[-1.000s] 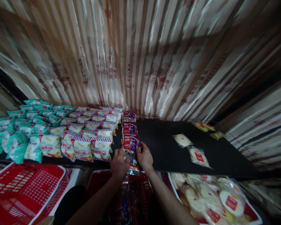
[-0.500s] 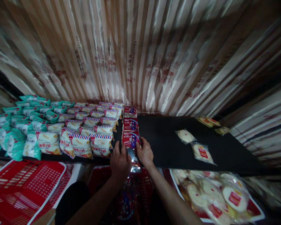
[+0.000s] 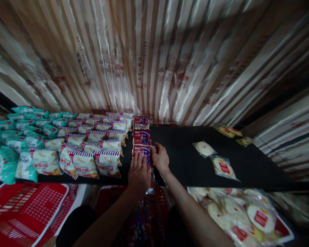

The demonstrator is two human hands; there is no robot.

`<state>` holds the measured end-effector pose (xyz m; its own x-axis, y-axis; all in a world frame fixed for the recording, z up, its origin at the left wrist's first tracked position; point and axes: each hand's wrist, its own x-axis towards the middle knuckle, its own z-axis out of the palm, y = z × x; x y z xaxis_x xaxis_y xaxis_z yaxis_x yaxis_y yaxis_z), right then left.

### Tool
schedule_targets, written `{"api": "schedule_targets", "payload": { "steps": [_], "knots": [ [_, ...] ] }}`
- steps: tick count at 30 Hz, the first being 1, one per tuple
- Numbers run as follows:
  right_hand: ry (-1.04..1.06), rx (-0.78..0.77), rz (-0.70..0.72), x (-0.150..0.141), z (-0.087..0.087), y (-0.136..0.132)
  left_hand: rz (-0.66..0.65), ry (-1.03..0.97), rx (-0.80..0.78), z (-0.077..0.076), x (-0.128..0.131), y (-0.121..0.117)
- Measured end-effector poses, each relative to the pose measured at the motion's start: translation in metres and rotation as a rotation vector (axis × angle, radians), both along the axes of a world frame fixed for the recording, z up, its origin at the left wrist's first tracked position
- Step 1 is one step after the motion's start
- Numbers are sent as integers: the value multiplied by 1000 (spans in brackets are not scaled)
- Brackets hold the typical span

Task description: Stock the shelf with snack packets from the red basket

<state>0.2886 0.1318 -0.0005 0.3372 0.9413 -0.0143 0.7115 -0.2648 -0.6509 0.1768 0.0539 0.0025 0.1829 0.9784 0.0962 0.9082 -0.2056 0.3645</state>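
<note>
A black shelf (image 3: 185, 161) holds rows of snack packets. My left hand (image 3: 139, 173) lies flat, fingers stretched, on the nearest red snack packet (image 3: 144, 151) at the shelf's front edge. My right hand (image 3: 160, 158) pinches that packet's right edge. Two more red packets (image 3: 142, 137) lie in a line behind it toward the wall. Below my hands a red basket (image 3: 110, 199) holds more shiny red packets.
Striped white packets (image 3: 92, 151) and teal packets (image 3: 12, 144) fill the shelf's left part. Two round cake packets (image 3: 213, 157) lie at the right, yellow ones (image 3: 229, 132) farther back. A red basket (image 3: 23, 212) stands lower left. A tray of round cakes (image 3: 244, 216) sits lower right.
Both hands have moved forward onto the shelf with the nearest red packet. My left hand went from gripping its lower end to lying flat on it.
</note>
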Motion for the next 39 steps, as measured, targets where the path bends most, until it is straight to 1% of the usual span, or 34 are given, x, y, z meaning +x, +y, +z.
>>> {"api": "schedule_targets", "payload": {
  "steps": [6, 11, 14, 17, 22, 30, 35, 39],
  "knots": [
    [34, -29, 20, 1, 6, 50, 14, 12, 19, -3, 3, 1],
    [95, -110, 3, 0, 8, 72, 30, 44, 94, -7, 4, 2],
    [93, -109, -11, 0, 8, 78, 31, 62, 146, -9, 4, 2],
    [115, -110, 8, 0, 8, 79, 41, 77, 184, -12, 5, 2],
    [161, -107, 20, 2, 8, 81, 58, 61, 219, -16, 6, 1],
    [203, -67, -21, 1, 7, 87, 55, 76, 232, -11, 5, 7],
    [197, -61, -50, -2, 11, 91, 61, 76, 191, -12, 3, 14],
    [192, -63, -84, -4, 11, 95, 42, 71, 166, -13, 1, 17]
  ]
}}
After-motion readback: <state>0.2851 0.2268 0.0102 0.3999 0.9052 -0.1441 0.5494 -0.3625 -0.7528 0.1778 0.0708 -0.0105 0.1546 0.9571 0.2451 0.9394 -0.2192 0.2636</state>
